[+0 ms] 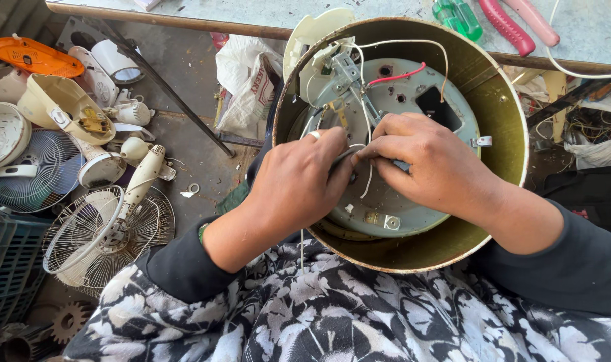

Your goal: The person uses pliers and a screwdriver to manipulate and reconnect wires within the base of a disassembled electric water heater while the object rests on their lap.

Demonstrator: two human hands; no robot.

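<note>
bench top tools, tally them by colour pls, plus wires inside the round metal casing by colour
Green see-through screwdriver handle: 1
Pink-red plier handles: 2
Red wire in the round olive metal casing: 1
White wires, one held by the left hand and right hand: at least 2
Total: 6

Floor: bare grey concrete, dusty, sunlit. Table: pale worn top with a wooden edge, along the upper frame, on a slanted metal leg. Daylight: strong, casting hard shadows. Clutter at left: fan grilles, cream plastic housings, blue crate.
</note>
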